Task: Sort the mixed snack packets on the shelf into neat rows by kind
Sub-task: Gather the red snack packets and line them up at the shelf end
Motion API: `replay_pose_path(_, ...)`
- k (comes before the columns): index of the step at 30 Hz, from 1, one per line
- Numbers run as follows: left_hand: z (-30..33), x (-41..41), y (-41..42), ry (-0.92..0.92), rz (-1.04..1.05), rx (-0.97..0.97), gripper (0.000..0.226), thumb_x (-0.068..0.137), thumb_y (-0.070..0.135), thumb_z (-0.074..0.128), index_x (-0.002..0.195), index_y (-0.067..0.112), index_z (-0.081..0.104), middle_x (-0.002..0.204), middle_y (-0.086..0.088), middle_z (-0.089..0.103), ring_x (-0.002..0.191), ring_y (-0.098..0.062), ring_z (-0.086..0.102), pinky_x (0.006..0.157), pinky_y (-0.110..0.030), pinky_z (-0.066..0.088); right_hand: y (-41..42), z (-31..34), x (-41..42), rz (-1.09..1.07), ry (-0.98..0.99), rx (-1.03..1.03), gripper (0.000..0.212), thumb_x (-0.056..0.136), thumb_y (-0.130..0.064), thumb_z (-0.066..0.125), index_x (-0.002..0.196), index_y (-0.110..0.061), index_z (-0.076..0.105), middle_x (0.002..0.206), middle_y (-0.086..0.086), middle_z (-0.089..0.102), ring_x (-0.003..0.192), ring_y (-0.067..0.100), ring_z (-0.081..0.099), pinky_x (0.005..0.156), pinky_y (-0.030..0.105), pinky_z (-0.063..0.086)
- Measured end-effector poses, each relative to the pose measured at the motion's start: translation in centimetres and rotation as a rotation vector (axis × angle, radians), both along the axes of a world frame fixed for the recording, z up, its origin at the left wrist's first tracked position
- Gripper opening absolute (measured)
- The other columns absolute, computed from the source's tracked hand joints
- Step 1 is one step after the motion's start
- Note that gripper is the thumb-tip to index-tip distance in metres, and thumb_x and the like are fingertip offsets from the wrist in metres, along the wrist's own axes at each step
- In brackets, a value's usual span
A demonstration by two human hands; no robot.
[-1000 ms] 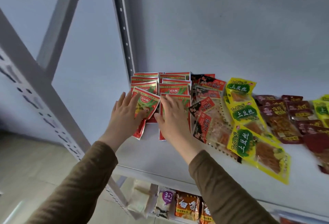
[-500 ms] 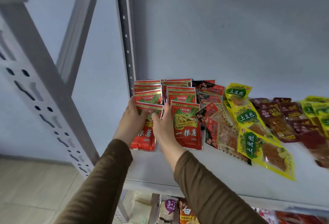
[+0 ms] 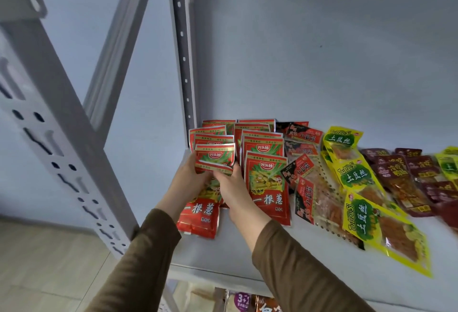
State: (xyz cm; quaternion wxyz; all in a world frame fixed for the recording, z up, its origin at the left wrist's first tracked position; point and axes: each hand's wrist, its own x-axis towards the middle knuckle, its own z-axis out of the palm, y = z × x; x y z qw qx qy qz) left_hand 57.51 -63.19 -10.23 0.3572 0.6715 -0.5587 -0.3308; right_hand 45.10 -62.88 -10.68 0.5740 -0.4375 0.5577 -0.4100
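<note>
Both hands are on the front red packet of the left row, by the post. Left hand and right hand pinch its folded top edge. It runs lengthwise toward the person, so squaring it looks like either hand's job.

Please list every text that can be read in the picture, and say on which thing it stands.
"一根葱": red packets
"小面筋": black-red packets
"TudouSi", "土豆丝": yellow packets
"3+1": purple packet on the lower shelf
Dark maroon packets: too blurred to read.
Small print everywhere: unreadable.
</note>
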Motion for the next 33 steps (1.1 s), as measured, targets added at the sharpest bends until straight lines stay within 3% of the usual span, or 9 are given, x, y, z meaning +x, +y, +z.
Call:
replay_pose_path(4,1.1,-0.1,-1.8,0.118,0.192,0.064,0.068,0.104,0.044,0.055,0.161,0.023,0.023,0.146,-0.005,0.056,0.122,-0.029,0.065,0.084,-0.032,0.051,-1.5,0.3,0.1,-0.032,-0.010,-0.007,0.066,0.099,-0.044,0.059,0.156,-0.026,0.032,0.139,-0.002,0.058,0.120,0.019,0.062,0.098,0.045,0.056)
replay_pose_path(7,1.9,-0.3,-3.2,0.218,0.254,0.123,0.067,0.107,0.045,0.049,0.161,0.018,0.021,0.142,-0.007,0.057,0.112,-0.027,0.067,0.079,-0.032,0.054,-2.7,0.8,0.7,-0.045,-0.003,-0.012,0.073,0.096,-0.054,0.055,0.158,-0.027,0.029,0.148,-0.001,0.052,0.130,0.024,0.057,0.105,0.050,0.053)
replay_pose_path(9,1.9,-0.4,-4.1,0.275,0.208,0.098,0.049,0.107,0.039,0.052,0.151,0.021,0.038,0.132,-0.002,0.064,0.095,-0.018,0.068,0.075,-0.029,0.057,-2.9,0.9,0.8,-0.047,-0.005,-0.037,0.069,0.096,-0.054,0.054,0.156,-0.029,0.031,0.143,-0.002,0.056,0.128,0.024,0.059,0.104,0.049,0.053)
replay_pose_path(12,1.4,-0.6,-4.8,0.242,0.132,0.097,0.033,0.104,0.031,0.059,0.136,0.026,0.052,0.117,0.001,0.070,0.087,-0.013,0.070,0.071,-0.027,0.057,-2.7,0.5,0.6,-0.053,-0.013,-0.047,0.066,0.094,-0.056,0.053,0.153,-0.032,0.036,0.139,-0.003,0.058,0.126,0.022,0.060,0.106,0.050,0.052)
replay_pose_path(19,1.8,-0.4,-5.4,0.427,0.152,0.169,0.036,0.101,0.034,0.064,0.135,0.028,0.055,0.110,0.002,0.076,0.089,-0.020,0.078,0.083,-0.041,0.064,-4.6,0.5,0.6,-0.104,-0.072,0.007,0.096,0.075,-0.072,0.056,0.157,-0.034,0.028,0.149,0.000,0.052,0.129,0.027,0.059,0.102,0.051,0.054)
replay_pose_path(27,2.2,-0.8,-5.2,0.460,0.173,0.177,0.031,0.104,0.034,0.060,0.132,0.028,0.049,0.117,0.000,0.073,0.090,-0.020,0.076,0.083,-0.039,0.062,-5.7,0.4,0.8,-0.103,-0.100,0.108,0.088,0.081,-0.075,0.052,0.156,-0.034,0.031,0.145,0.004,0.056,0.123,0.030,0.062,0.101,0.054,0.054)
replay_pose_path(29,2.7,-0.8,-4.4,0.468,0.229,0.085,0.047,0.106,0.036,0.056,0.149,0.029,0.039,0.132,0.005,0.064,0.088,-0.014,0.072,0.078,-0.034,0.061,-5.1,1.2,0.0,-0.086,-0.151,0.139,0.074,0.092,-0.072,0.048,0.155,-0.035,0.035,0.137,0.004,0.063,0.116,0.030,0.067,0.098,0.054,0.056)
replay_pose_path(31,3.0,-0.4,-3.2,0.343,0.290,-0.027,0.058,0.108,0.042,0.048,0.159,0.023,0.031,0.150,0.005,0.052,0.096,-0.008,0.066,0.076,-0.023,0.055,-4.0,2.2,-0.9,-0.069,-0.223,0.173,0.063,0.096,-0.070,0.046,0.147,-0.032,0.048,0.125,0.003,0.071,0.108,0.028,0.072,0.095,0.051,0.057)
replay_pose_path(33,2.8,0.1,-1.5,0.223,0.319,-0.097,0.054,0.110,0.043,0.039,0.159,0.022,0.033,0.162,0.000,0.041,0.131,-0.016,0.055,0.096,-0.023,0.045,-2.8,2.7,-1.7,-0.052,-0.284,0.191,0.054,0.099,-0.068,0.044,0.132,-0.029,0.062,0.112,0.002,0.077,0.101,0.025,0.075,0.089,0.046,0.059)
